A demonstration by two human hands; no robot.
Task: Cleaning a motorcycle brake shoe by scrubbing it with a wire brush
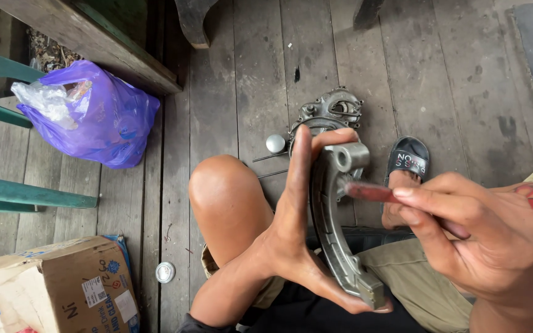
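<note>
My left hand grips a curved grey metal brake shoe upright over my lap, fingers at its top eyelet and thumb under its lower end. My right hand holds a thin dark red tool, its tip touching the shoe just below the eyelet. Beyond the shoe, a grey metal engine cover lies on the wooden floor.
A purple plastic bag sits at the left beside a green chair frame. A cardboard box is at lower left, with a small round metal cap near it. A silver ball-headed rod lies by the cover. My sandalled foot rests at the right.
</note>
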